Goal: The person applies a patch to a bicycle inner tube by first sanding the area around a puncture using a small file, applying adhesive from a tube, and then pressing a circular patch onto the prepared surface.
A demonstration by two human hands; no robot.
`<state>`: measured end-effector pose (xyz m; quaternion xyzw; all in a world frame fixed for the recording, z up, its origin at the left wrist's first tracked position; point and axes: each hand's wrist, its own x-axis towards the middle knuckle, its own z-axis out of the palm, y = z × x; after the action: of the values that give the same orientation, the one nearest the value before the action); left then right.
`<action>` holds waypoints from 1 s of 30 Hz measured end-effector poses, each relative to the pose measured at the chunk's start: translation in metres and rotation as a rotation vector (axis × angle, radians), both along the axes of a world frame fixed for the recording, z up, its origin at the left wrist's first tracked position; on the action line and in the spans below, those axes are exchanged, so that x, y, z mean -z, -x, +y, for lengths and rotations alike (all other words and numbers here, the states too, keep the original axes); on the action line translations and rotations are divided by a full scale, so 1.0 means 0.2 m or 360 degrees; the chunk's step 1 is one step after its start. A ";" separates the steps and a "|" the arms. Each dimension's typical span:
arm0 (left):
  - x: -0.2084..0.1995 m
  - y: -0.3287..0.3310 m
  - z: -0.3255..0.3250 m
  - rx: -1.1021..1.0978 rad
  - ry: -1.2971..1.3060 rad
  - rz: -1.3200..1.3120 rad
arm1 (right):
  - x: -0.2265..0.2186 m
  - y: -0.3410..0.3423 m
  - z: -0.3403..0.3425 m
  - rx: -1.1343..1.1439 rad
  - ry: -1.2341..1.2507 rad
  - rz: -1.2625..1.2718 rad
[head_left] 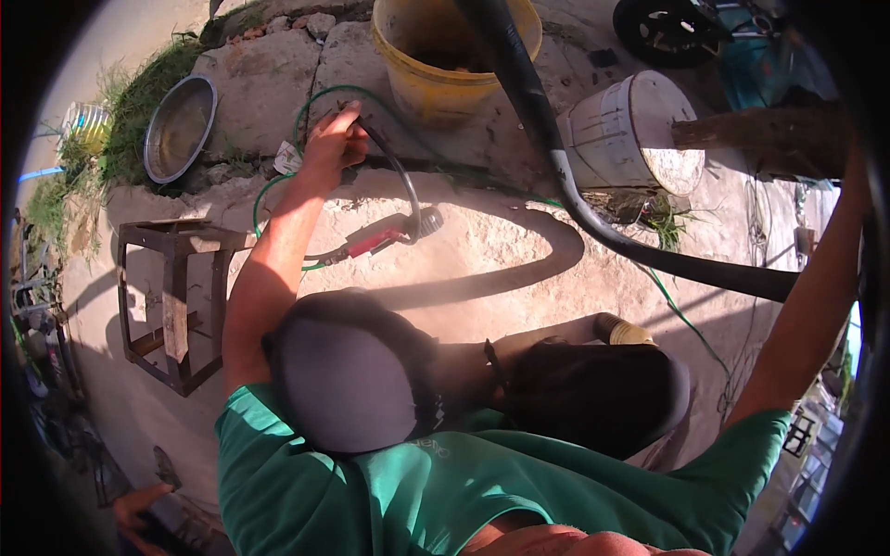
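Note:
My left hand is out ahead at left of centre, fingers closed around the end of a thin black hose. That hose curves down to a tyre inflator with a red handle and a round gauge, hanging or lying over the sunlit ground. A green air hose joins its other end. Across the right side sweeps a thick black rubber tube, like an inner tube, close to the camera. Toward the right rim reaches my right arm; its hand is outside the picture.
A yellow bucket stands ahead, with a white bucket to its right beside a log. At left are a metal basin and a stool frame. Part of another person shows at lower left.

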<state>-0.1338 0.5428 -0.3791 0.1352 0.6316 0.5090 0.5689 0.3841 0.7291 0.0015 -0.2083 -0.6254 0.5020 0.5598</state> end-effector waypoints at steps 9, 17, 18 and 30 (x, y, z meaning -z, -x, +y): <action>-0.04 -0.19 0.10 0.0261 -0.0016 0.0174 | 0.11 -0.13 -0.18 0.0206 0.0071 -0.0066; -0.27 -0.18 0.09 0.0170 -0.0168 0.0333 | 0.29 0.03 -0.20 0.0135 0.0128 -0.0054; -0.26 -0.13 0.07 0.0161 -0.0141 0.0364 | 0.35 0.06 -0.21 0.0112 0.0155 -0.0038; 0.05 0.16 -1.02 0.0396 0.0146 0.0935 | 0.82 0.32 -0.29 -0.0117 0.0316 0.0040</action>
<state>-0.1663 0.3397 -0.3883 0.3268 0.7697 0.3457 0.4256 0.3205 0.6720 -0.1631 -0.2335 -0.5727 0.5843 0.5254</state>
